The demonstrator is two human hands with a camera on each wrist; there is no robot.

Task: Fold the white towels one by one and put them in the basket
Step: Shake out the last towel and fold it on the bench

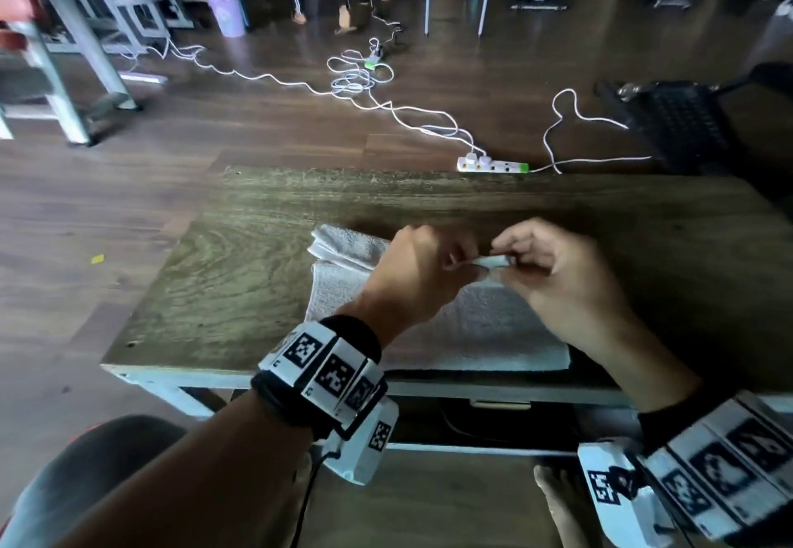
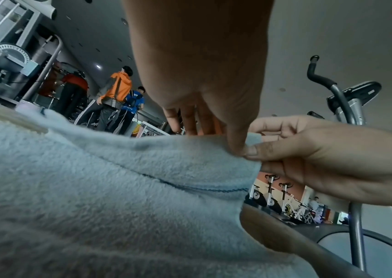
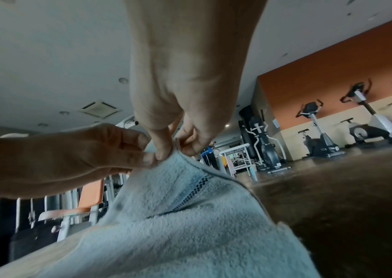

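Between left hand [image 1: 412, 277] and right hand [image 1: 562, 273], both pinching it: raised white towel [image 1: 480, 324] edge.

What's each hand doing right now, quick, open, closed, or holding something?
Left hand: closed, fingertips pinching the raised edge of the white towel.
Right hand: closed, pinching the same towel edge right beside the left grip.

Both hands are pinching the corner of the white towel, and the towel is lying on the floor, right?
Not quite. Both the left hand and the right hand do pinch the corner of the white towel, but the towel lies on the wooden table, not on the floor. The head view shows this.
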